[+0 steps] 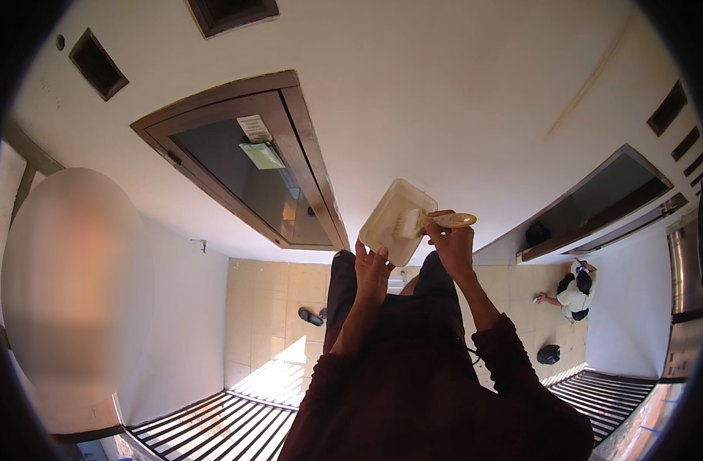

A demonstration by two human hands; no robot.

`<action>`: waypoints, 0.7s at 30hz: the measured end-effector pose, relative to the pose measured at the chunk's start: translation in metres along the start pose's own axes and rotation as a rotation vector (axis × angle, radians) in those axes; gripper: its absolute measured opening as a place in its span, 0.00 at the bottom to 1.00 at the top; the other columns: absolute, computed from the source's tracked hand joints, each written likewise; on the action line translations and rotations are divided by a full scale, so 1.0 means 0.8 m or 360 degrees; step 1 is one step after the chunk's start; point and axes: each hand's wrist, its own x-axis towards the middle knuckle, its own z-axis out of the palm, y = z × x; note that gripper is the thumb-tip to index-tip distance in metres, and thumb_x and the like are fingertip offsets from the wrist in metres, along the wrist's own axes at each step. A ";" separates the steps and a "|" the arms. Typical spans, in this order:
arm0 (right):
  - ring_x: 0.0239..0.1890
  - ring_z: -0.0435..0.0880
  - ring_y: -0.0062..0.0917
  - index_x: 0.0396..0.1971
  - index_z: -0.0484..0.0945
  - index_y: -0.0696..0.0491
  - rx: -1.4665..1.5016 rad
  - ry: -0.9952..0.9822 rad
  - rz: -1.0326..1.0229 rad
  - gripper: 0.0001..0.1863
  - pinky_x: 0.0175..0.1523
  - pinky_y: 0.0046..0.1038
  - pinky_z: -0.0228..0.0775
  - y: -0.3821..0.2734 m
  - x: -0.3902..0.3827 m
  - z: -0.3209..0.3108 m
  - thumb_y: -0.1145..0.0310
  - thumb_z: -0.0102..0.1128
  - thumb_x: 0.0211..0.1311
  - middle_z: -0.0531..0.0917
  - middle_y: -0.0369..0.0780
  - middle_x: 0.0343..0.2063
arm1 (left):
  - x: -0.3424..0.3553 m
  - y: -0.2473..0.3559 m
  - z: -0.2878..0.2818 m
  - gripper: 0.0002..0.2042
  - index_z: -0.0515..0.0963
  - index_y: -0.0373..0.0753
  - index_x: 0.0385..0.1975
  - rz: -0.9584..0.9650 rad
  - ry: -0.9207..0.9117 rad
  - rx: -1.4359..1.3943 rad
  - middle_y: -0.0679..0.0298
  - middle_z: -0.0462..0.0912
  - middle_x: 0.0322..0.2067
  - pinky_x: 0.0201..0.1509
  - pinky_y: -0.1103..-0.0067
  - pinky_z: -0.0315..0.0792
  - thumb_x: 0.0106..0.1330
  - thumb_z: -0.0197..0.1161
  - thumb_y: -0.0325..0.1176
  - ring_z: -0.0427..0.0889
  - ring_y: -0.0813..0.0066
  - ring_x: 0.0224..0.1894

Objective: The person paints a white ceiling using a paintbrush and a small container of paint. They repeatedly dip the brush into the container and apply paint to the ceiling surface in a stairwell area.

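One tray point(397, 198) may be tipped if the one-sided grip of the left hand point(372, 272) is loosened; its fingers are clamped on the near-left edge. The brush point(453, 220) is clamped in the right hand's point(453, 243) fingers, its bristles held over the tray, left of those fingers.

Blurred oval point(71, 284), left grip point(373, 270) partly under tray point(384, 219)
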 end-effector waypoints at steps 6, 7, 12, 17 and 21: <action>0.27 0.87 0.21 0.43 0.84 0.62 0.0133 -0.0111 0.0059 0.15 0.33 0.23 0.81 -0.002 0.013 -0.017 0.65 0.70 0.65 0.89 0.41 0.29 | -0.001 0.000 -0.006 0.31 0.56 0.49 0.74 -0.0019 0.0013 0.0029 0.60 0.70 0.67 0.65 0.58 0.78 0.75 0.62 0.34 0.75 0.61 0.67; 0.30 0.88 0.20 0.45 0.84 0.62 0.0207 -0.0136 0.0096 0.16 0.35 0.23 0.82 -0.004 0.018 -0.022 0.65 0.70 0.65 0.89 0.41 0.31 | -0.001 0.000 -0.008 0.30 0.56 0.49 0.74 -0.0018 0.0018 0.0020 0.60 0.70 0.67 0.65 0.58 0.78 0.76 0.62 0.35 0.75 0.61 0.67; 0.39 0.89 0.22 0.52 0.81 0.61 0.0516 0.0056 -0.0277 0.15 0.44 0.25 0.85 -0.054 0.061 -0.055 0.70 0.66 0.70 0.88 0.43 0.40 | -0.005 0.001 -0.020 0.28 0.56 0.47 0.70 -0.0026 -0.0008 -0.0051 0.57 0.73 0.65 0.61 0.59 0.80 0.75 0.62 0.33 0.78 0.61 0.64; 0.46 0.87 0.22 0.52 0.83 0.58 0.0347 0.0278 -0.0692 0.13 0.50 0.24 0.82 -0.101 0.126 -0.078 0.75 0.66 0.70 0.87 0.40 0.45 | -0.011 -0.006 -0.063 0.28 0.56 0.47 0.71 -0.0104 -0.0019 0.0035 0.58 0.73 0.65 0.61 0.59 0.80 0.76 0.60 0.32 0.78 0.61 0.65; 0.47 0.86 0.22 0.50 0.84 0.56 -0.0019 0.0255 -0.1003 0.12 0.50 0.24 0.81 -0.124 0.155 -0.083 0.78 0.67 0.67 0.87 0.38 0.47 | -0.027 -0.016 -0.107 0.26 0.59 0.45 0.71 -0.0026 -0.0016 -0.0020 0.58 0.73 0.64 0.62 0.60 0.80 0.76 0.59 0.31 0.78 0.61 0.64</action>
